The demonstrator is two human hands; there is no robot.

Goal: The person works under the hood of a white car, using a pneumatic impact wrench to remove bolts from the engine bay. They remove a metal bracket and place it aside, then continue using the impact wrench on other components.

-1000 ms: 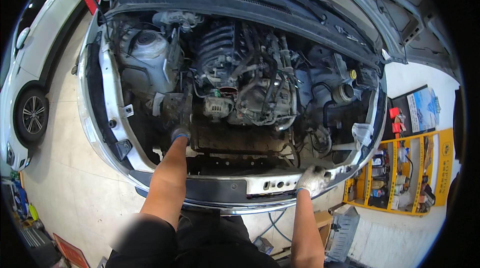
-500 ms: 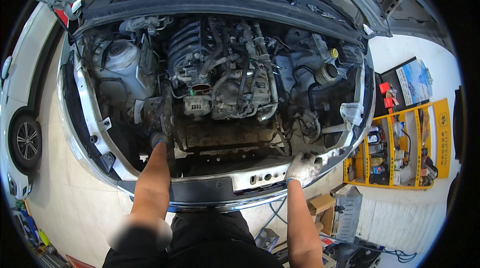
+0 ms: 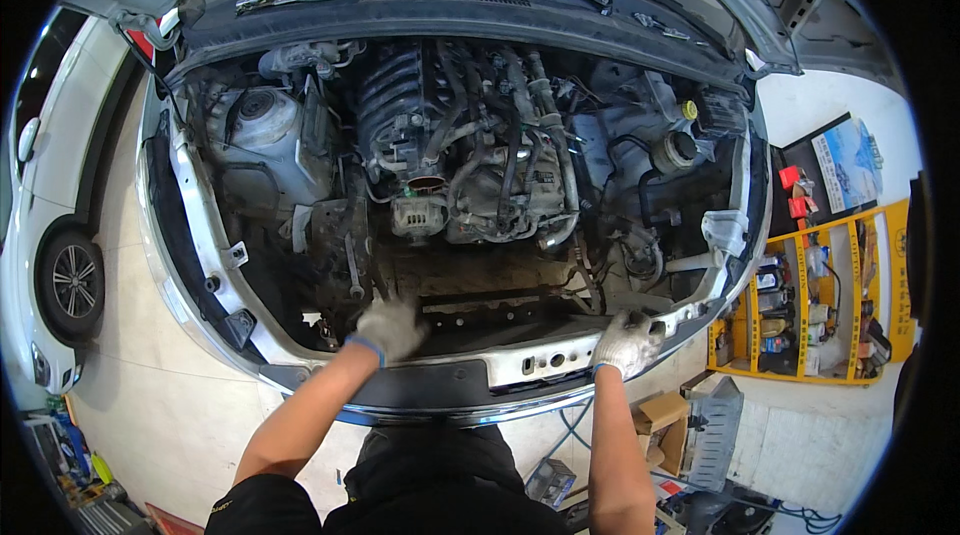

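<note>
My left hand point(image 3: 392, 328), in a pale work glove with blue cuff, is motion-blurred just inside the bay's front edge; its fingers are indistinct. Just behind it a long metal piece point(image 3: 354, 270), apparently a wrench, sits on the dark structure below the engine's left side. My right hand point(image 3: 628, 343), also gloved, has its fingers curled over the white front crossmember point(image 3: 530, 363). The exposed engine point(image 3: 470, 155) fills the middle of the open bay, above a gap with a dark lower beam point(image 3: 480, 297).
The raised hood point(image 3: 820, 5) overhangs the bay. A white car point(image 3: 60, 175) stands at the left. At the right are a yellow shelf point(image 3: 880, 255) with bottles, a cardboard box point(image 3: 660, 415) and a grey metal panel point(image 3: 712, 435). Hoses lie on the floor.
My left hand has come up out of the depth of the bay toward the front edge and a little rightward. My right hand stays on the crossmember.
</note>
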